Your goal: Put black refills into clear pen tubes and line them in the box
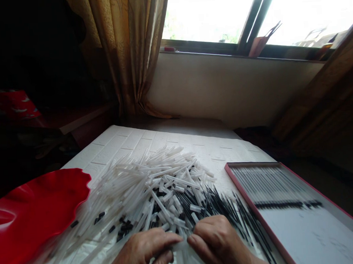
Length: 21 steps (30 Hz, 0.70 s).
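Observation:
My left hand [144, 252] is closed in a pinch at the bottom middle, with its thumb stretched toward the right hand. Close beside it, my right hand [220, 240] has its fingers curled in. Something small and pale shows between the fingertips, too blurred to name. Just beyond the hands lies a heap of translucent white pen barrels [128, 178]. Short clear caps [176, 205] and small black plugs [124, 225] are scattered at its near side. Thin dark refills [209, 201] spread out beyond the right hand.
A red wavy-edged bowl [41, 210] stands at the left. On the right, a shallow pink-rimmed box [312, 235] holds a row of pens [264, 182]. White brick-patterned sheeting [135, 138] covers the table. Behind are a curtain [127, 52] and a bright window [206, 16].

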Each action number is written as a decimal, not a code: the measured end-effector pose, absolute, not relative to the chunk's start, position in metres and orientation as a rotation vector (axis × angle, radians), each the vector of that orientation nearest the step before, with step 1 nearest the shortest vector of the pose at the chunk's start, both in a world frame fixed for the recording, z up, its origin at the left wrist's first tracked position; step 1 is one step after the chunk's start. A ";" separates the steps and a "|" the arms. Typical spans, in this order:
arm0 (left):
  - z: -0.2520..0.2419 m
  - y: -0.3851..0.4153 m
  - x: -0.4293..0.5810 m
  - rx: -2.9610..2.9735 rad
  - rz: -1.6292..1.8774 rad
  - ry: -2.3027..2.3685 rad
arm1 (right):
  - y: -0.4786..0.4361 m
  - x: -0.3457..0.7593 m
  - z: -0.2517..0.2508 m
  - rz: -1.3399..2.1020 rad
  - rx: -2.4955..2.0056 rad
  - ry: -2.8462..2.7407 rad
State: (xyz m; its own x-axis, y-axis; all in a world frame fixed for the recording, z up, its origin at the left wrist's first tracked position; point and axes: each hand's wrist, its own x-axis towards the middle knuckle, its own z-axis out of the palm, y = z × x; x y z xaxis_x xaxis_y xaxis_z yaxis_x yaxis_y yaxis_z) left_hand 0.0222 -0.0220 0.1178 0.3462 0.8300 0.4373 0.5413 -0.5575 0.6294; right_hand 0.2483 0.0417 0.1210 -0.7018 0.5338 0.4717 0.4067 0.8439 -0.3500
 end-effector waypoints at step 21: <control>0.119 -0.020 0.019 2.223 1.174 1.228 | 0.039 0.252 0.136 0.434 -0.692 -2.344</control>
State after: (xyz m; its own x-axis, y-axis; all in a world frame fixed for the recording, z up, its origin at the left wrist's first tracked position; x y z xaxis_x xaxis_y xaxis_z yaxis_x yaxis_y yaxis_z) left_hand 0.0195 -0.0198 0.1189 0.2842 0.8184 0.4994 0.5361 -0.5675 0.6249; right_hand 0.2517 0.0386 0.1357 -0.6510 0.5788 0.4911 0.3643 0.8059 -0.4668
